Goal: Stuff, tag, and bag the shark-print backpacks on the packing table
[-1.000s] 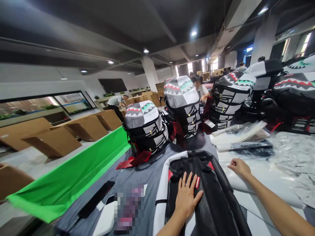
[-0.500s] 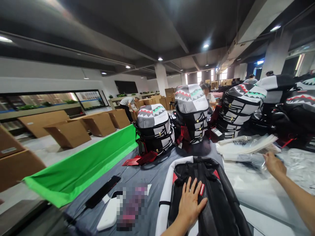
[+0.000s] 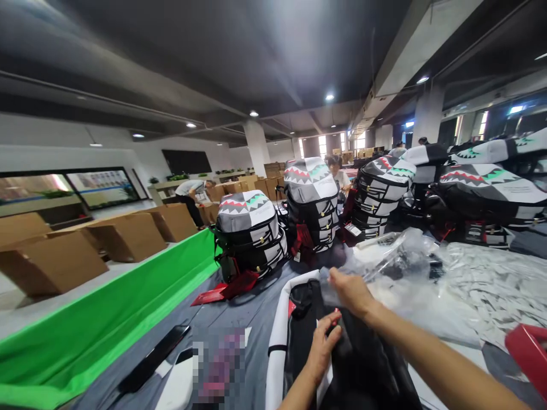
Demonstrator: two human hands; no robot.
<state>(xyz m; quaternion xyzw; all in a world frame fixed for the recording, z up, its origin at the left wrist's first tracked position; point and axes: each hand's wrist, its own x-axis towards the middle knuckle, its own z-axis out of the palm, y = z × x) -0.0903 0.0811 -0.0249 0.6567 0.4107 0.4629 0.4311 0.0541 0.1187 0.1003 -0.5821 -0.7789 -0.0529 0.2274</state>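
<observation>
**Right hand moved in from far right; clear bag now over backpack**

Right hand [image 3: 351, 291]: half a second ago out at the right over the plastic pile, now drawn in to the middle, just above the flat backpack's far end. Fingers are closed on the near edge of a clear bag [image 3: 397, 263], which trails away to the far right, crumpled and lifted off the table.

Left hand [image 3: 325, 343]: earlier spread flat on the backpack, now with fingers bent, the tips on the black panel beside a small red tab [image 3: 335, 320]. Whether they pinch anything cannot be told.

Backpack [image 3: 301, 341]: lies flat at near centre on the grey table cover [image 3: 248, 307], black face up, white edge along its left side. Both hands are at its far half.

Other items:
- Standing packs, shark-teeth print: one at centre left [image 3: 250, 233], a taller one behind it [image 3: 311, 202], a third further right [image 3: 380, 191], more at far right [image 3: 487, 191].
- Plastic pile [image 3: 491, 273]: flat clear sheets, right of the backpack.
- Red object [image 3: 527, 350]: near right edge, only partly in view.
- Black phone [image 3: 149, 361]: near left on the cover, with a white slab [image 3: 175, 387] just beside it.
- Green cloth [image 3: 106, 324]: draped along the table's left edge.
- Cartons [image 3: 123, 239]: brown, on the floor to the left.
- Person [image 3: 190, 191]: far left, bent over among the cartons; another stands behind the tall pack, mostly hidden.
</observation>
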